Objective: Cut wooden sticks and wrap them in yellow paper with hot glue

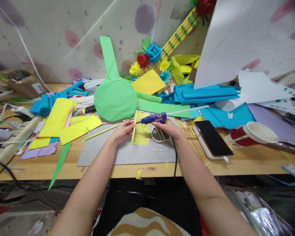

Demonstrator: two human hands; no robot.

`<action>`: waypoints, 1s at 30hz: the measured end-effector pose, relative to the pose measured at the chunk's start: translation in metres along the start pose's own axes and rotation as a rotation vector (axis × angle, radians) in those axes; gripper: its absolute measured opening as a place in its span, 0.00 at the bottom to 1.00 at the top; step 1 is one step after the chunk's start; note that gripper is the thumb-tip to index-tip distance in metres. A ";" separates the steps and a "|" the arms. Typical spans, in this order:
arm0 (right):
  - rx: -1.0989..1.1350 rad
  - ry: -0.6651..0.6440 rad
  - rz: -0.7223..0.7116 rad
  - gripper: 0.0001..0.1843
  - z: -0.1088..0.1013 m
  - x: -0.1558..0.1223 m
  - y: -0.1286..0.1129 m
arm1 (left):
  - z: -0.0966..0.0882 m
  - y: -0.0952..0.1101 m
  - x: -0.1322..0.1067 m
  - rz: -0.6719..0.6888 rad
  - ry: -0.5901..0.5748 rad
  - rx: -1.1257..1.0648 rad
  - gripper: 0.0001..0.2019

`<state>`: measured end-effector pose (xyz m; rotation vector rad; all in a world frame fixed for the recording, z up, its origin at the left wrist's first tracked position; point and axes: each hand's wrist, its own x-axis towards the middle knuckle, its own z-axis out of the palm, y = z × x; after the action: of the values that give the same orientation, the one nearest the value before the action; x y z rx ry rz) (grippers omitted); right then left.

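My right hand (167, 127) is closed around a blue glue gun (153, 118) whose nozzle points left at a thin wooden stick (134, 130). The stick lies along the left edge of a small yellow paper piece (142, 134) on the grey cutting mat (127, 152). My left hand (124, 130) rests beside the stick, its fingers curled and pinching or pressing the stick's upper part. A long white glue stick (189, 110) juts out of the back of the gun to the right. The gun's black cord (175, 154) drops off the table's front edge.
A green paddle-shaped paper (114, 95) lies behind the mat. Yellow sheets (64, 121) and a green strip spread left; blue paper stacks (206, 93) and paper flowers (149, 59) sit behind. A phone (212, 137) and a tipped red cup (250, 134) lie right. Cables crowd the left edge.
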<state>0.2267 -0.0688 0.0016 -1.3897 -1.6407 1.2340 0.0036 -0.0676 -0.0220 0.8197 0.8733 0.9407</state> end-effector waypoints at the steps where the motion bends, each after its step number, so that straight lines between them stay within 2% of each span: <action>1: -0.007 0.008 -0.005 0.24 0.000 0.000 0.000 | 0.001 0.001 -0.001 -0.004 0.000 0.002 0.15; 15: 0.000 0.141 -0.077 0.23 -0.002 0.010 0.016 | -0.003 0.000 -0.002 -0.021 -0.045 0.104 0.15; 30: -0.031 0.253 -0.081 0.20 -0.003 0.012 0.013 | -0.003 0.001 -0.003 -0.058 -0.077 0.134 0.15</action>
<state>0.2313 -0.0566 -0.0112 -1.4200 -1.5292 0.9487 -0.0006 -0.0696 -0.0218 0.9340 0.8956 0.8012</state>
